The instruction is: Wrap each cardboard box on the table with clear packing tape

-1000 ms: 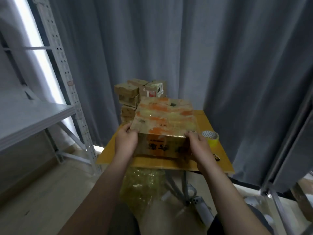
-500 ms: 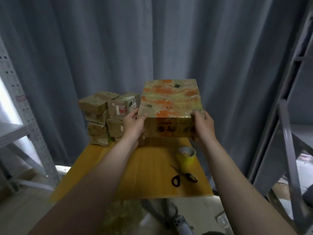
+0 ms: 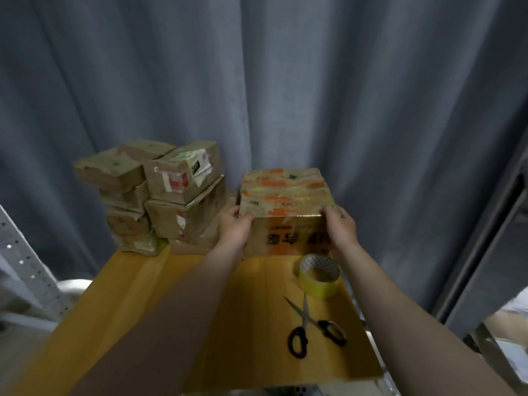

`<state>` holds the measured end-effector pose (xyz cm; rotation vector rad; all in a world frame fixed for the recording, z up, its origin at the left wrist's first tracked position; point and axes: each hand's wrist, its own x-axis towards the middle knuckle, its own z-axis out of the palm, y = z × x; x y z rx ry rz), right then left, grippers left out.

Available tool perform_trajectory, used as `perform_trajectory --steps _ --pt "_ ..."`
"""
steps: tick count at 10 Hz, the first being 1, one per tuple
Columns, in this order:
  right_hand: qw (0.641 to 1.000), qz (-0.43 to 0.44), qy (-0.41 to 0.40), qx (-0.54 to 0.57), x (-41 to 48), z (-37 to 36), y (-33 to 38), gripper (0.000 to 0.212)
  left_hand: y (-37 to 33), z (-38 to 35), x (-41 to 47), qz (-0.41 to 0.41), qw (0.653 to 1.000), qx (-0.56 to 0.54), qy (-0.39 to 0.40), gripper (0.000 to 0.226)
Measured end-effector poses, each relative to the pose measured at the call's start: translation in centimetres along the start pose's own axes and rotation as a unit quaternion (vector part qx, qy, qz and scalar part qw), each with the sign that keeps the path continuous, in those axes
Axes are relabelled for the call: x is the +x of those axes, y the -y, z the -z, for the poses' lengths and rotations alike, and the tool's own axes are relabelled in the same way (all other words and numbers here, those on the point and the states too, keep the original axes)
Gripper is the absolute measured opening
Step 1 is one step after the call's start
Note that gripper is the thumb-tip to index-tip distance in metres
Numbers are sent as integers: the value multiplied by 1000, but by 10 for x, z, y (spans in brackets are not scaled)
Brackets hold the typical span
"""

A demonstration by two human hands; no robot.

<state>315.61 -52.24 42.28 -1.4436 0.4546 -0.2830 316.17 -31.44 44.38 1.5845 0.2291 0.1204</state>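
Left hand (image 3: 235, 227) and right hand (image 3: 340, 227) each grip a near top corner of the taped cardboard box (image 3: 285, 192), fingers curled over the edge. Box spans between them, long axis hand to hand, printed side facing the person. Tape roll (image 3: 320, 277) just beneath right hand, on table (image 3: 177, 315).

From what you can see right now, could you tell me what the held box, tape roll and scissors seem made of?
The box looks like brown cardboard under glossy clear tape: its top shines and wrinkles over orange print. The tape roll appears to be yellowish translucent film on a pale core, probably card. The scissors seem to have grey metal blades and black handles, likely plastic.
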Motion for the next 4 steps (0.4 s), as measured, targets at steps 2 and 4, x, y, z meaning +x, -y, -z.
perform_trajectory --steps 2,4 --pt "990 -9 -79 -121 -1 -6 5 82 -5 7 -6 -20 998 55 18 23" --pt "960 231 -34 -152 -60 -25 57 23 -52 42 -39 -37 998 29 49 22"
